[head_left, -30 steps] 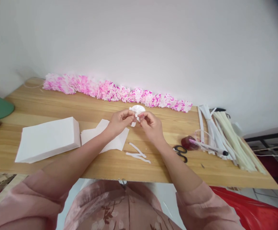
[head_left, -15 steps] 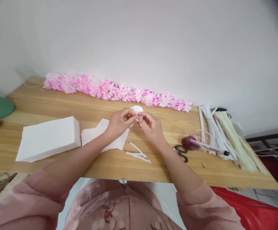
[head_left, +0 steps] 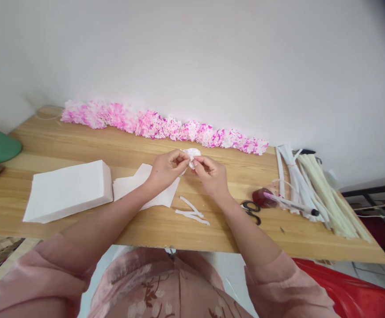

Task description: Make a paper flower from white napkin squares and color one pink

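Note:
Between my two hands, above the middle of the table, is a small gathered piece of white tissue paper (head_left: 194,153). My left hand (head_left: 168,168) pinches it from the left, thumb and forefinger together. From the right, the thumb and forefinger of my right hand (head_left: 211,174) close on it too. Its lower part is partly hidden by my fingertips. Loose white paper sheets (head_left: 135,181) lie under and beside my left wrist. Short white strips (head_left: 192,215) rest on the wood between my forearms. Black-handled scissors (head_left: 252,206) lie right of my right forearm, partly covered by it.
Pink-and-white ruffled paper flowers (head_left: 146,123) line the wall side of the wooden table (head_left: 139,236). A thick white paper stack (head_left: 68,187) sits left. At right are a jar of dark red liquid (head_left: 261,197), a pen (head_left: 295,205), white strips (head_left: 293,176) and cream strips (head_left: 328,194).
The white tissue paper has shifted and turned slightly between my fingertips, its top now looking more crumpled. Both hands keep pinching it in nearly the same place.

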### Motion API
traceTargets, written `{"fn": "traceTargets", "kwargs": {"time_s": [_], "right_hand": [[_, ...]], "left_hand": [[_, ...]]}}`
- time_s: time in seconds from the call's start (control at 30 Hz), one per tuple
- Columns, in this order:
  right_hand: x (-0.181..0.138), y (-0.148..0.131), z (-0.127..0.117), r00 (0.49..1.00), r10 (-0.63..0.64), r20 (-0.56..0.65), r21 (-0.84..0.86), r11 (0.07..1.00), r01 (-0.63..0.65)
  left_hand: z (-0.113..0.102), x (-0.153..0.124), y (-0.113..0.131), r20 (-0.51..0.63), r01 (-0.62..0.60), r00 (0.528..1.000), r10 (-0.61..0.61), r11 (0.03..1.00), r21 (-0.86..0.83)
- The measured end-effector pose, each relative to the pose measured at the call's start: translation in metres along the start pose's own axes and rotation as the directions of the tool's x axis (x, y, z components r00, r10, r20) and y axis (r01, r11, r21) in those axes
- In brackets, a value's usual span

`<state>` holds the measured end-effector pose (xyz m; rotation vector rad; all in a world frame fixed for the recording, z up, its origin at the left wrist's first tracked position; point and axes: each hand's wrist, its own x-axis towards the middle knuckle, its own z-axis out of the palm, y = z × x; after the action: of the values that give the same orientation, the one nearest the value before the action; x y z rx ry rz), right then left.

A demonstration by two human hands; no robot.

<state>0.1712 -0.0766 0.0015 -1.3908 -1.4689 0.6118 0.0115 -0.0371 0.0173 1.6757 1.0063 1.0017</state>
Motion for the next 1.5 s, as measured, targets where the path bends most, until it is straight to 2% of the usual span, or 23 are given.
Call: {"fn": "traceTargets", "kwargs": {"time_s": [0.3, 0.7, 1.5], "right_hand": [[0.0001, 0.0006, -0.0001, 0.999, -0.052, -0.005, -0.017, 0.999, 0.052], [-0.0019, -0.0021, -0.0006, 0.962, -0.268, 0.055, -0.274, 0.922, 0.273], [-0.0034, -0.0056, -0.0006, 0.97, -0.244, 0.011, -0.289, 0.928, 0.236]], "left_hand": [[-0.0013, 0.0006, -0.0017, -0.005, -0.018, 1.0, 0.018, 1.0, 0.013], [-0.0004, -0.0005, -0.0023, -0.016, -0.073, 0.997, 0.075, 0.992, 0.108], [0.0, -0.0018, -0.0011, 0.004, -0.095, 0.995, 0.095, 0.987, 0.131]]}}
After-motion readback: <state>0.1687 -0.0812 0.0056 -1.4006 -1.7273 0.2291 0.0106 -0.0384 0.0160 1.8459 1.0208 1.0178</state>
